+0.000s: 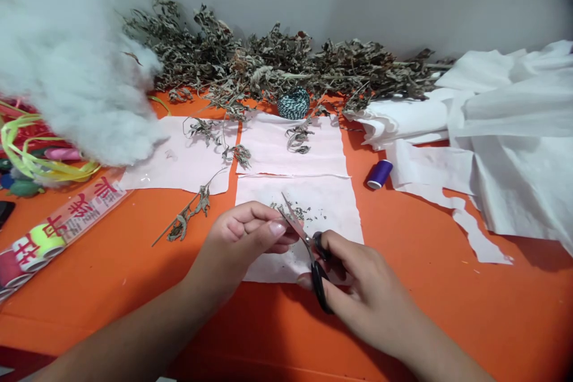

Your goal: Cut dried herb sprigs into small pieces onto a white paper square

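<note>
My left fingers (265, 237) pinch I can't tell what, my right fingers (344, 250) hold scissors (308, 242): likely snipping, so next, cut carefully.

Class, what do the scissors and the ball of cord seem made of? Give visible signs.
Scissors: blades probably steel, grey with a metallic sheen; handles likely plastic, smooth and black. Ball of cord: textile strands, matte, speckled dark and white; exact fibre unclear.

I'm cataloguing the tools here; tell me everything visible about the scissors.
The scissors have slim, silvery, metal-looking blades, parted, and black loop handles, perhaps plastic. The right hand holds them by the handles, tips angled forward and left above a pale sheet. The blades are close to the left hand; whether they touch it is unclear.
</note>
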{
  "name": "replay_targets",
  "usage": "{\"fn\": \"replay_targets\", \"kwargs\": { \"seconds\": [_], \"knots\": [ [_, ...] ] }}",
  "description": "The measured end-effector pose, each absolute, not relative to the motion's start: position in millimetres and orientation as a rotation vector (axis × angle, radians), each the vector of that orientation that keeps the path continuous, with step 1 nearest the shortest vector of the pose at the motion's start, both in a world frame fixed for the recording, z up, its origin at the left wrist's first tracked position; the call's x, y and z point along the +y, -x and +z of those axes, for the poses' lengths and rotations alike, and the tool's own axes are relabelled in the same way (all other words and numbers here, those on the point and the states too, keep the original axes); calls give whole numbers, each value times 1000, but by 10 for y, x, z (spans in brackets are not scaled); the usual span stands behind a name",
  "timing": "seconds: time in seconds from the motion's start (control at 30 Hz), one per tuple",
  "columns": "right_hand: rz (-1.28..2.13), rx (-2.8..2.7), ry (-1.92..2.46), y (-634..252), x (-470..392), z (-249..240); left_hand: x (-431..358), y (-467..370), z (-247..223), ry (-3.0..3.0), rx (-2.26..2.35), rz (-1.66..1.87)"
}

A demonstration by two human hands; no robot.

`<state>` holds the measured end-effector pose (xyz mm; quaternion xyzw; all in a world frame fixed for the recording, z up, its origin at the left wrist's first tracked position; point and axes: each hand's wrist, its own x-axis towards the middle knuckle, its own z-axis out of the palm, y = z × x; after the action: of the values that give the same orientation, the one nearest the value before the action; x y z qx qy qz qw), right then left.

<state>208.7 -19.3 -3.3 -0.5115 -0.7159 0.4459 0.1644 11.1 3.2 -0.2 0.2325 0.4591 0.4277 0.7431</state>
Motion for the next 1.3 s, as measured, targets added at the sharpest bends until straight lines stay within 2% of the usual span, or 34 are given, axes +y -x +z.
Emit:
{"fn": "replay_targets", "kwargs": {
  "seconds": [1.3],
  "knots": [
    [1323,-2011,1418,-2089,-185,-48,34,-120,30,-633,1092,976]
  ]
}}
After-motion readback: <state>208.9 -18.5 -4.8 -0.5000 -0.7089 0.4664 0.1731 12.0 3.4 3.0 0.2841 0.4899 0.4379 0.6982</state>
